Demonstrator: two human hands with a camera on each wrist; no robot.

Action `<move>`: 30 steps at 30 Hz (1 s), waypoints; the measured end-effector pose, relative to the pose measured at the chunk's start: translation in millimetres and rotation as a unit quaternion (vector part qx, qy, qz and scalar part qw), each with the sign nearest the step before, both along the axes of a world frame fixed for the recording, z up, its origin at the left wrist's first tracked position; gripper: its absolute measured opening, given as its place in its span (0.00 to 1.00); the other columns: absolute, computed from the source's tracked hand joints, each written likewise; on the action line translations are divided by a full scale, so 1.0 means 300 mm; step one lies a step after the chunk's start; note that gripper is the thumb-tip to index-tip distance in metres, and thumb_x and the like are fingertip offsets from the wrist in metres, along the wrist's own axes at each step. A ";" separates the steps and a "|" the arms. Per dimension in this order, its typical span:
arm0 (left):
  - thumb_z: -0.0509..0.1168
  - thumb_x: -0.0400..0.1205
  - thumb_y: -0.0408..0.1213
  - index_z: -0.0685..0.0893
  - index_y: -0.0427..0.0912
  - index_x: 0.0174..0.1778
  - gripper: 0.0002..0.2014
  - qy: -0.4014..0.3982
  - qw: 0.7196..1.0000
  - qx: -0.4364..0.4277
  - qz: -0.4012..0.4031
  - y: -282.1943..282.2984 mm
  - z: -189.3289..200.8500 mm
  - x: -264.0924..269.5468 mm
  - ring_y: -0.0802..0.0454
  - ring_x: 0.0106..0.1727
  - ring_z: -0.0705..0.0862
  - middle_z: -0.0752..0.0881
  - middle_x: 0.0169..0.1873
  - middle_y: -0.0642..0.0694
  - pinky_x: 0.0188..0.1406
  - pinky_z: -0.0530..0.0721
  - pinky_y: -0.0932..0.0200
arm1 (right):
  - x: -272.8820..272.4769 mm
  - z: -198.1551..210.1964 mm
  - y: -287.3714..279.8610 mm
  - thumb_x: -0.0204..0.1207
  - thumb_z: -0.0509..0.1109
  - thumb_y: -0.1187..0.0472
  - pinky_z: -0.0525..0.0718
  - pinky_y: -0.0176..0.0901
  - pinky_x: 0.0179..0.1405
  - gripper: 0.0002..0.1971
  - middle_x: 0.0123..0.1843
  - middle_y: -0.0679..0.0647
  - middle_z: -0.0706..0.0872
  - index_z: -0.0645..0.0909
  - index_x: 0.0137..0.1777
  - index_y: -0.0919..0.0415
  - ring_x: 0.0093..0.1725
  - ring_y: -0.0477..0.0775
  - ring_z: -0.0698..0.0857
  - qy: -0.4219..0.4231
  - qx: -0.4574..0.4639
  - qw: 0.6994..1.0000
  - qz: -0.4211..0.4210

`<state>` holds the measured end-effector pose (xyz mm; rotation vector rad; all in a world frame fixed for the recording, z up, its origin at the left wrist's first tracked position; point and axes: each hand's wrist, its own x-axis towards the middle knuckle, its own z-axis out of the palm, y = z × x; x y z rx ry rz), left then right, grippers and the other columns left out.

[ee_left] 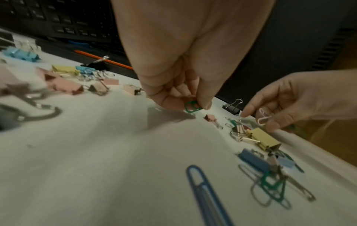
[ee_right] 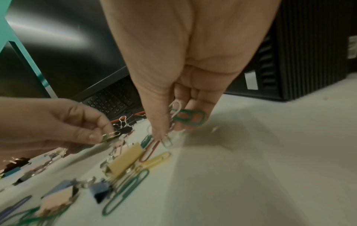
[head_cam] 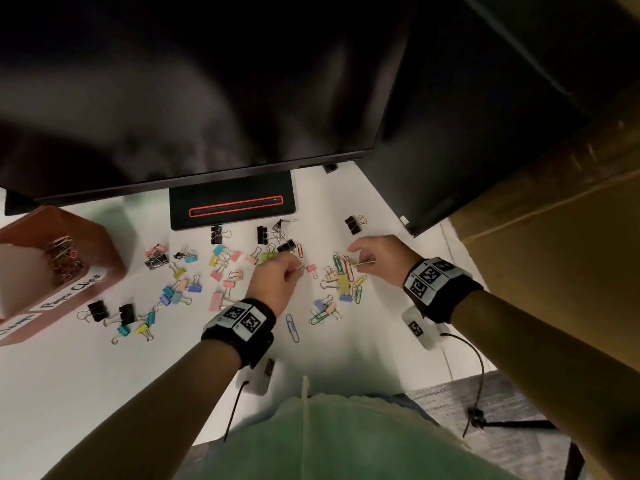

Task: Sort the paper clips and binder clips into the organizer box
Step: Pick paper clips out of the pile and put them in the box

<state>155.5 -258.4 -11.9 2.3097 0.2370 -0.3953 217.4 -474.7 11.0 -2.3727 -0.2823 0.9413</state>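
My left hand [head_cam: 294, 266] hovers over the white desk and pinches a small green paper clip [ee_left: 193, 107] between thumb and fingertips. To its right, my right hand [head_cam: 354, 258] holds a bunch of paper clips, a green one [ee_right: 188, 117] and a white one [ee_right: 175, 107] among them. Below that hand lies a pile of coloured paper clips around a yellow binder clip [head_cam: 343, 283]. Several pastel and black binder clips [head_cam: 194, 282] are scattered across the desk. The reddish organizer box [head_cam: 104, 251] stands at far left, with paper clips [head_cam: 65, 258] in one labelled compartment.
A dark monitor [head_cam: 194, 91] hangs over the back of the desk, its stand base [head_cam: 232, 202] just behind the clips. A black computer tower [head_cam: 467, 133] stands at the right. A long blue paper clip [head_cam: 292, 327] lies near the desk's front edge.
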 end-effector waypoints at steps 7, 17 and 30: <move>0.66 0.80 0.36 0.74 0.37 0.67 0.20 0.042 0.994 -0.009 0.100 -0.048 -0.010 0.069 0.47 0.49 0.85 0.88 0.44 0.42 0.52 0.77 0.60 | -0.018 -0.032 0.053 0.73 0.73 0.64 0.83 0.45 0.58 0.17 0.54 0.58 0.87 0.79 0.62 0.61 0.54 0.56 0.85 -0.007 -0.011 1.000 0.012; 0.62 0.80 0.30 0.83 0.32 0.49 0.07 -0.001 0.995 0.100 -0.009 -0.036 -0.043 0.099 0.43 0.49 0.82 0.78 0.58 0.35 0.53 0.76 0.60 | 0.022 -0.049 0.119 0.70 0.73 0.70 0.82 0.50 0.59 0.14 0.60 0.60 0.79 0.82 0.56 0.64 0.55 0.60 0.82 -0.041 -0.045 0.996 0.059; 0.66 0.78 0.27 0.83 0.33 0.47 0.04 -0.020 0.996 0.077 -0.045 0.059 -0.052 0.025 0.43 0.44 0.84 0.86 0.44 0.37 0.44 0.78 0.60 | 0.028 -0.042 0.187 0.75 0.65 0.71 0.84 0.48 0.58 0.13 0.58 0.57 0.85 0.84 0.56 0.60 0.55 0.58 0.85 -0.026 -0.103 0.989 0.108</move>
